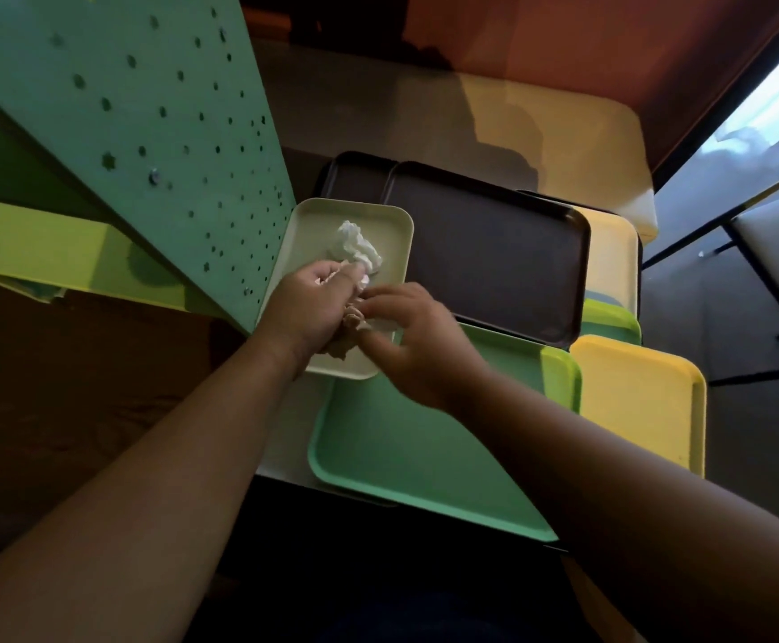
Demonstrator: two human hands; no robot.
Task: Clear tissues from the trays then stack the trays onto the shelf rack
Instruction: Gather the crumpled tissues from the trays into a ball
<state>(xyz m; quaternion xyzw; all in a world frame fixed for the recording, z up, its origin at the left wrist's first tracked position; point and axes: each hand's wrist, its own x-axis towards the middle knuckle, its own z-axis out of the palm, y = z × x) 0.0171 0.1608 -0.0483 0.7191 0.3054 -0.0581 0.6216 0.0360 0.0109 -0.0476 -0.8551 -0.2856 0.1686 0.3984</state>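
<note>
Crumpled white tissue (356, 247) lying in the small cream tray (390, 234), with a second wad bunched lower down between our two hands. We judge the tissue to be very light, soft and easily torn, so it is best gathered whole into the palm, not plucked by a corner; the tray looks stiff and smooth and would be taken by its raised rim. The cream tray rests partly over a mint-green tray (406, 438), beside a dark brown tray (489, 252) and a yellow tray (638, 401), all spread on the tabletop. Our left hand (306, 308) reaches in from the lower left, its grip pinching the white tissue between thumb and fingertips while curled around the lower wad. Our right hand (418, 338) comes from the lower right, fingers loosely bent and touching that same wad; it is motion-blurred, so we cannot tell whether it grasps. The green perforated shelf rack (146, 113) stands just left of the trays.
</note>
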